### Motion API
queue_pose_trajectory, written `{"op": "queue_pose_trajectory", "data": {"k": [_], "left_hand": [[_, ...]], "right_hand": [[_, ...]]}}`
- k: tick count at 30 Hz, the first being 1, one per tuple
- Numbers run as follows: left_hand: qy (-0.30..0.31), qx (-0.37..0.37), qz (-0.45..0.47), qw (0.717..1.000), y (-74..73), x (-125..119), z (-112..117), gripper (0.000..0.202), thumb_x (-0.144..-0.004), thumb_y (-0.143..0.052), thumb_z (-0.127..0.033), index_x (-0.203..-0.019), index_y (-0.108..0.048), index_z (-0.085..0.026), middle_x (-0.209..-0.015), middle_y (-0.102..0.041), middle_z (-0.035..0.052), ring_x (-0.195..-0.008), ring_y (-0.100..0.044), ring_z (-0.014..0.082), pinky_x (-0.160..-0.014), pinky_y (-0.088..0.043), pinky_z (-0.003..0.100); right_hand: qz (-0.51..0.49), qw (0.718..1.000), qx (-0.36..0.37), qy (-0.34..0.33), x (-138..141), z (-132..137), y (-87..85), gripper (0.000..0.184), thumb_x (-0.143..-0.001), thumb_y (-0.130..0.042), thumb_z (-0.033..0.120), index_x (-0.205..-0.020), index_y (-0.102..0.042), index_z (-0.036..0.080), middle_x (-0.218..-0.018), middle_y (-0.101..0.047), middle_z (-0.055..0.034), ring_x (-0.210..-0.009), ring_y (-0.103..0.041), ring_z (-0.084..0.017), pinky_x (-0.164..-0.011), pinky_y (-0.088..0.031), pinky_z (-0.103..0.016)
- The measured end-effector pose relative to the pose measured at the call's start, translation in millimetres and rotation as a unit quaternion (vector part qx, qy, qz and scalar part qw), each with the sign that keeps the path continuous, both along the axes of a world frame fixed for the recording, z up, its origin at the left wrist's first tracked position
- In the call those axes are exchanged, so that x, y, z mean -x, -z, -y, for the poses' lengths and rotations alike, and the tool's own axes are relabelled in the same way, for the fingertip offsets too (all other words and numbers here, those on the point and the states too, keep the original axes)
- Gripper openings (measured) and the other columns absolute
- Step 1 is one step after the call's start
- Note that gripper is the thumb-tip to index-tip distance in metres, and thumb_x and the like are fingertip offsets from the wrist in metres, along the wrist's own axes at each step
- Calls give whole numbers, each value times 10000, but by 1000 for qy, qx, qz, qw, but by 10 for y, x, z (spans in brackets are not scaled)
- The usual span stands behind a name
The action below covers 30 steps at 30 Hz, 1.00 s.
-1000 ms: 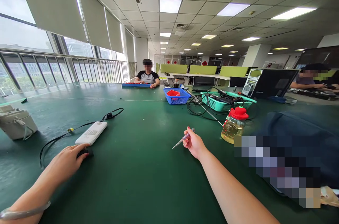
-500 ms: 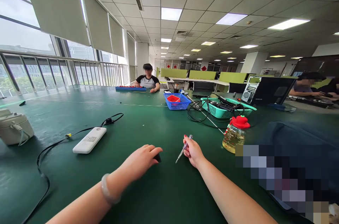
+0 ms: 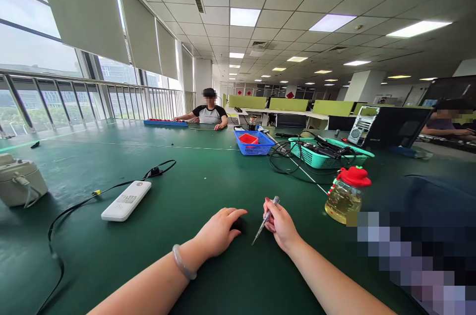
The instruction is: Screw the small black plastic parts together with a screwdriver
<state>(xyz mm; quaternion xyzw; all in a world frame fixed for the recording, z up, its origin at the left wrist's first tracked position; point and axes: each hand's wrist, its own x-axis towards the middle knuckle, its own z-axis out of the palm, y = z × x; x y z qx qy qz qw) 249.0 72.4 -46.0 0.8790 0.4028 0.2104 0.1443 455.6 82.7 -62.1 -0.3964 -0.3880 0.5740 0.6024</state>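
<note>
My right hand (image 3: 281, 225) grips a slim screwdriver (image 3: 267, 220) by its clear handle, the metal tip slanting down to the left above the green table. Just left of that tip, my left hand (image 3: 219, 229), with a pale bangle at its wrist, is closed around a small black object (image 3: 240, 226). Most of that object is hidden by the fingers and thumb, and its kind cannot be made out. The screwdriver tip and the black object are apart.
A white power bank (image 3: 126, 201) and a black cable (image 3: 76, 204) lie at left. To the right stand a red-lidded bottle (image 3: 344, 201), a blue basket (image 3: 254, 146) and a teal basket (image 3: 320, 159) of cables. Another person (image 3: 210, 114) sits across the table (image 3: 178, 181).
My left hand has moved right with the black object, closer to the screwdriver. My right hand keeps hold of the screwdriver. The person opposite has slid the blue tray leftward.
</note>
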Motion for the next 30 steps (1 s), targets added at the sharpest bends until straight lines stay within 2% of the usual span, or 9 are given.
{"op": "queue_pose_trajectory", "data": {"k": [2, 5, 9, 11, 14, 16, 19, 22, 30], "left_hand": [[-12, 15, 18, 1000, 3, 8, -7, 565, -822, -615, -191, -1358, -470, -293, -1334, -574, 38, -1222, -508, 226, -1077, -395, 389], [-26, 30, 18, 999, 9, 0, -18, 562, -814, -621, -211, -1355, -486, -275, -1240, -629, 53, -1208, -507, 237, -1069, -397, 405], [-46, 47, 19, 998, 31, -10, -36, 575, -798, -636, -226, -1355, -494, -261, -1187, -641, 70, -1183, -521, 239, -1049, -411, 399], [-54, 49, 22, 997, 50, -8, -48, 584, -785, -654, -231, -1349, -502, -249, -1188, -638, 75, -1183, -520, 241, -1045, -412, 391], [-67, 43, 32, 996, 83, -1, -70, 574, -773, -670, -250, -1328, -524, -234, -1174, -646, 75, -1176, -520, 246, -1045, -409, 394], [-72, 37, 38, 996, 100, 5, -84, 542, -770, -674, -264, -1297, -550, -235, -1159, -656, 67, -1165, -523, 250, -1035, -413, 399], [-76, 33, 43, 996, 105, 11, -97, 447, -765, -675, -267, -1206, -610, -233, -1113, -679, 52, -1139, -532, 251, -1013, -425, 395], [-79, 34, 44, 995, 90, 13, -98, 348, -755, -684, -260, -1101, -658, -232, -1073, -697, 32, -1121, -536, 246, -1005, -427, 389], [-76, 14, 60, 995, 83, 7, -93, 282, -733, -693, -236, -1013, -665, -225, -1041, -702, 19, -1105, -529, 249, -991, -429, 395]], "right_hand": [[-7, 1000, -14, 16, 20, 38, -19, 525, -640, -741, 633, -634, -463, 188, -448, -306, 113, -370, -212, -18, -362, -167, -156], [0, 998, -55, 39, 43, 123, -46, 495, -691, -714, 616, -643, -457, 196, -479, -304, 103, -397, -222, -37, -371, -198, -169], [126, 982, -132, 54, 79, 296, -102, 457, -814, -595, 611, -663, -456, 203, -543, -349, 71, -442, -305, -69, -404, -264, -198], [233, 944, -223, 64, 96, 396, -155, 420, -890, -518, 550, -659, -475, 202, -551, -366, 56, -463, -337, -85, -436, -301, -218], [373, 852, -362, 67, 113, 520, -250, 325, -946, -467, 382, -690, -540, 195, -583, -463, 26, -519, -414, -103, -511, -354, -231], [417, 801, -426, 62, 122, 567, -296, 272, -943, -479, 294, -700, -559, 199, -571, -484, 30, -512, -417, -97, -523, -354, -226], [449, 746, -490, 50, 133, 587, -315, 240, -931, -504, 245, -709, -585, 203, -549, -477, 38, -495, -399, -90, -514, -340, -220], [463, 718, -519, 39, 145, 581, -298, 233, -931, -509, 244, -725, -609, 198, -566, -481, 31, -502, -397, -91, -518, -334, -222], [490, 695, -526, 16, 150, 577, -278, 266, -943, -500, 282, -729, -624, 185, -600, -511, 13, -524, -420, -96, -529, -334, -226]]}}
